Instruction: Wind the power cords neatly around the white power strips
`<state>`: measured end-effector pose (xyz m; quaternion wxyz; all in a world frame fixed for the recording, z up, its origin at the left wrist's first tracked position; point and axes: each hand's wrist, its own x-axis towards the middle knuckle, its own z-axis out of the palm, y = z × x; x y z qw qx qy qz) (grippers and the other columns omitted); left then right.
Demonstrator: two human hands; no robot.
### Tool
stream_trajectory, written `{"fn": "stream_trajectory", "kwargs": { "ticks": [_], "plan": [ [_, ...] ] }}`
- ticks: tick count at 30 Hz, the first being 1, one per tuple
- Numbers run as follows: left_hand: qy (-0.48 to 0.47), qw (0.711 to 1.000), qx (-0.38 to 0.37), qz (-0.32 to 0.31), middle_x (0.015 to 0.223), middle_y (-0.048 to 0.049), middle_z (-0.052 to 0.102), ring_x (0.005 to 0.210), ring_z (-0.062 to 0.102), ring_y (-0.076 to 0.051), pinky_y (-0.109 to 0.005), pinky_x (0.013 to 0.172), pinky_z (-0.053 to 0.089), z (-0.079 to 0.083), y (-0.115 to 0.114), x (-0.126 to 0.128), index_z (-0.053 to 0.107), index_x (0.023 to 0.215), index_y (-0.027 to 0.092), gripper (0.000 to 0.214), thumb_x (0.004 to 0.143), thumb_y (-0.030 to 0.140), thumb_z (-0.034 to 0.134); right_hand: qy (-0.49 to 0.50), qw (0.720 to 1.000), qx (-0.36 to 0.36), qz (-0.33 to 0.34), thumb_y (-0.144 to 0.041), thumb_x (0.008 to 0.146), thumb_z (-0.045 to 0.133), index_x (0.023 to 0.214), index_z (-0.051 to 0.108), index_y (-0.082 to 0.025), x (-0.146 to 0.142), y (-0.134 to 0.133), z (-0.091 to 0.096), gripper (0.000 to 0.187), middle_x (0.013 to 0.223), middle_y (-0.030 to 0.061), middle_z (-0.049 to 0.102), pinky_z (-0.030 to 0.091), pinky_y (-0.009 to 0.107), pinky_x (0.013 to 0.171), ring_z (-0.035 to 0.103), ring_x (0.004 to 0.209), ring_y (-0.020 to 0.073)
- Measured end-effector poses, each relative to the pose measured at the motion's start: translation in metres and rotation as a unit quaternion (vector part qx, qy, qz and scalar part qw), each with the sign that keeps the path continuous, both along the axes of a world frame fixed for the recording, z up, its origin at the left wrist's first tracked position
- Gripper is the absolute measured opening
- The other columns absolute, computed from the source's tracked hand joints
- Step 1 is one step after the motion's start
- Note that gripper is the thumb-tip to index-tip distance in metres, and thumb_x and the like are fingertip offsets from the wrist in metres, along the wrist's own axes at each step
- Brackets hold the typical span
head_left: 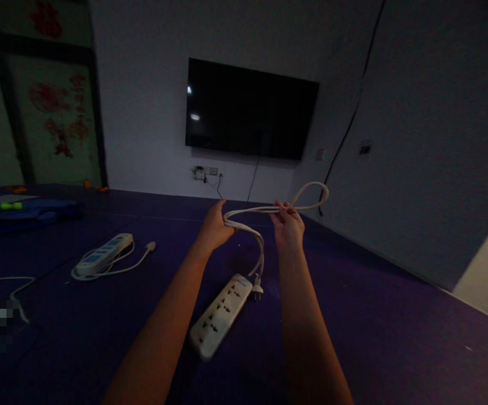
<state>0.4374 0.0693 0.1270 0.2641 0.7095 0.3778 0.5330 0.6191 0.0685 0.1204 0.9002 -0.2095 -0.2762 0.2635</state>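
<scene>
A white power strip (222, 316) lies on the purple floor between my forearms. Its white cord (262, 247) rises from the far end and runs in doubled strands through both hands. My left hand (215, 228) is closed around the strands where they bend. To its right, my right hand (288, 222) pinches the cord, and a loop of it sticks out past the fingers to the right. The cord's plug (258, 288) hangs beside the far end of the strip, prongs downward.
Another white power strip (104, 256) with blue sockets lies on the left, its cord loosely around it and its plug (151, 246) to the right. Another white cord (18, 298) is at the far left. Blue items (24, 208) lie behind. A television (252, 109) hangs on the wall.
</scene>
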Motion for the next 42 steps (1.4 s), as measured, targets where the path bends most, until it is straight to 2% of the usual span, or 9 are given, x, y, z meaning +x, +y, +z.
{"fn": "stream_trajectory", "kwargs": {
  "ticks": [4, 8, 15, 20, 25, 29, 33, 38, 42],
  "plan": [
    [-0.135, 0.97, -0.17, -0.107, 0.134, -0.0182, 0.052, 0.12, 0.054, -0.028, -0.041, 0.099, 0.045, -0.002, -0.011, 0.014, 0.03, 0.144, 0.016, 0.092, 0.062, 0.0, 0.068, 0.044, 0.998, 0.006, 0.046, 0.002, 0.076, 0.051, 0.078, 0.053, -0.017, 0.005, -0.007, 0.006, 0.019, 0.073, -0.0005, 0.067, 0.051, 0.037, 0.088, 0.066, 0.076, 0.0109],
    [-0.288, 0.874, -0.318, -0.228, 0.109, -0.0135, 0.066, 0.085, 0.069, -0.02, -0.04, 0.08, 0.055, 0.003, -0.022, 0.022, 0.024, 0.141, 0.022, 0.074, 0.075, -0.003, 0.047, 0.072, 0.996, -0.011, 0.056, 0.002, 0.08, 0.046, 0.081, 0.053, -0.018, 0.01, -0.011, 0.005, 0.022, 0.074, -0.0012, 0.067, 0.052, 0.035, 0.089, 0.066, 0.077, 0.0101],
    [-0.473, 0.739, -0.317, -0.36, 0.106, -0.0194, 0.066, 0.098, 0.068, -0.024, -0.038, 0.089, 0.053, 0.012, -0.024, 0.018, 0.049, 0.102, 0.01, 0.044, 0.063, -0.007, 0.038, 0.086, 0.989, -0.087, 0.089, -0.004, 0.088, 0.039, 0.084, 0.054, -0.018, 0.011, -0.013, 0.0, 0.021, 0.073, 0.001, 0.065, 0.055, 0.028, 0.081, 0.066, 0.074, 0.0098],
    [-0.501, 0.773, -0.214, -0.326, 0.122, -0.0144, 0.063, 0.113, 0.061, -0.022, -0.038, 0.093, 0.05, 0.01, -0.021, 0.021, 0.048, 0.097, 0.017, 0.032, 0.072, -0.003, 0.047, 0.021, 0.97, -0.181, 0.161, -0.011, 0.09, 0.042, 0.084, 0.053, -0.017, -0.001, -0.011, -0.005, 0.014, 0.074, 0.0029, 0.064, 0.055, 0.025, 0.067, 0.065, 0.068, 0.0119],
    [-0.496, 0.8, -0.165, -0.294, 0.139, -0.0116, 0.051, 0.117, 0.058, -0.021, -0.033, 0.086, 0.053, 0.009, -0.017, 0.02, 0.026, 0.138, 0.026, 0.074, 0.076, -0.006, 0.051, -0.123, 0.914, -0.338, 0.188, -0.028, 0.093, 0.047, 0.086, 0.051, -0.019, -0.017, -0.005, -0.015, 0.012, 0.073, 0.0012, 0.064, 0.05, 0.023, 0.052, 0.061, 0.056, 0.0117],
    [-0.465, 0.829, -0.131, -0.283, 0.14, -0.0118, 0.05, 0.116, 0.058, -0.022, -0.028, 0.079, 0.054, 0.009, -0.012, 0.013, 0.01, 0.149, 0.028, 0.089, 0.077, -0.005, 0.052, -0.218, 0.871, -0.386, 0.213, -0.034, 0.094, 0.047, 0.087, 0.058, -0.016, -0.028, -0.003, -0.02, 0.022, 0.068, 0.0021, 0.065, 0.047, 0.022, 0.052, 0.058, 0.052, 0.0106],
    [-0.435, 0.854, -0.109, -0.263, 0.137, -0.0116, 0.054, 0.113, 0.06, -0.022, -0.024, 0.076, 0.052, 0.008, -0.008, 0.008, 0.008, 0.15, 0.028, 0.09, 0.079, -0.002, 0.054, -0.292, 0.849, -0.375, 0.23, -0.042, 0.096, 0.039, 0.093, 0.063, -0.014, -0.034, -0.003, -0.02, 0.037, 0.073, 0.0062, 0.069, 0.048, 0.025, 0.055, 0.061, 0.057, 0.0133],
    [-0.414, 0.876, -0.09, -0.228, 0.138, -0.0145, 0.052, 0.109, 0.063, -0.021, -0.022, 0.074, 0.05, 0.008, -0.003, 0.001, 0.005, 0.151, 0.026, 0.092, 0.079, -0.001, 0.056, -0.347, 0.861, -0.293, 0.229, -0.054, 0.096, 0.03, 0.106, 0.064, -0.014, -0.031, -0.007, -0.014, 0.054, 0.086, 0.0115, 0.071, 0.05, 0.027, 0.065, 0.066, 0.073, 0.0162],
    [-0.388, 0.898, -0.057, -0.197, 0.138, -0.0127, 0.053, 0.112, 0.06, -0.021, -0.024, 0.08, 0.049, 0.008, 0.002, -0.007, 0.006, 0.15, 0.03, 0.092, 0.08, 0.003, 0.059, -0.462, 0.834, -0.233, 0.193, -0.055, 0.087, 0.049, 0.101, 0.067, -0.014, -0.03, -0.013, -0.009, 0.047, 0.086, 0.0085, 0.069, 0.047, 0.026, 0.067, 0.063, 0.074, 0.015]
  ]
}}
